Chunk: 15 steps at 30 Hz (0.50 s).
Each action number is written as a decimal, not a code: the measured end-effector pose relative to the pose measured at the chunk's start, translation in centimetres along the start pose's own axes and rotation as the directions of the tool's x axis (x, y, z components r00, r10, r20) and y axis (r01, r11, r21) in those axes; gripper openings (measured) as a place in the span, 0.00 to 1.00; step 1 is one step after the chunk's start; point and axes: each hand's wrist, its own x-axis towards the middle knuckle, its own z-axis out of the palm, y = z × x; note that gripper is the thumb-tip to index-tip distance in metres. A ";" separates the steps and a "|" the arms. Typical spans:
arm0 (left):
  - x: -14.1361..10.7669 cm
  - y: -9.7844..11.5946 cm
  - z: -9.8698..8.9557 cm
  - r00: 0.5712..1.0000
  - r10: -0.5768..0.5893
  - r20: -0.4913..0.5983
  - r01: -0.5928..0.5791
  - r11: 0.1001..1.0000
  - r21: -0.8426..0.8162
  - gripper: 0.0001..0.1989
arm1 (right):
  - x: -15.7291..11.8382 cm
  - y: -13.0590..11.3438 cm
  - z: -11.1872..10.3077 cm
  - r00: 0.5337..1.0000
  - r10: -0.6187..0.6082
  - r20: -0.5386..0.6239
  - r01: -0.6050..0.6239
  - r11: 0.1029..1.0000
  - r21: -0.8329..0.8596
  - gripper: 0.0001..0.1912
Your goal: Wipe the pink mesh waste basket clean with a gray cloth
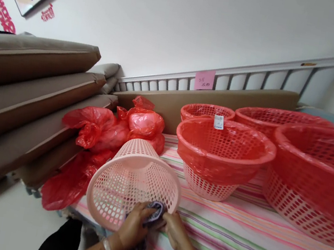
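Observation:
A pink perforated plastic basket [138, 160] lies tipped on its side on the striped sheet [230, 242], its mouth facing me. My left hand [136, 224], with a bracelet at the wrist, grips a dark patterned cloth [157, 212] at the basket's lower right opening. Part of that cloth hangs below the hand. My right hand [173, 227] is closed on the basket's right rim, beside the cloth.
Red-lined baskets [223, 158] stand to the right, one with a white tag. Knotted red bags [144, 123] sit behind the tipped basket. Stacked cushions [34, 73] rise at left. A white railing [245, 80] with a pink note [205, 80] runs along the wall.

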 end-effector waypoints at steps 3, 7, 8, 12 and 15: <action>3.0 -1.2 -0.9 0.999 -0.045 -0.028 0.048 0.992 0.121 0.31 | 0.2 0.1 -0.2 1.000 0.022 0.007 -0.022 1.000 -0.022 0.21; 7.7 -3.8 -1.4 0.986 -0.134 -0.101 0.152 0.967 0.206 0.25 | 0.3 -0.1 -0.3 0.999 0.041 0.005 -0.041 0.999 -0.013 0.24; 8.9 -4.6 -1.6 0.981 -0.155 -0.119 0.179 0.958 0.223 0.23 | 0.3 0.0 -0.3 0.999 0.041 0.005 -0.041 0.999 -0.006 0.24; 13.3 -7.2 -2.2 0.948 -0.238 -0.211 0.292 0.916 0.275 0.13 | 0.3 0.5 -0.2 0.999 0.048 -0.002 -0.048 0.999 0.027 0.26; 15.0 -8.5 -2.2 0.923 -0.280 -0.262 0.353 0.888 0.294 0.16 | 0.4 0.4 -0.1 0.997 0.072 -0.013 -0.072 0.997 0.031 0.27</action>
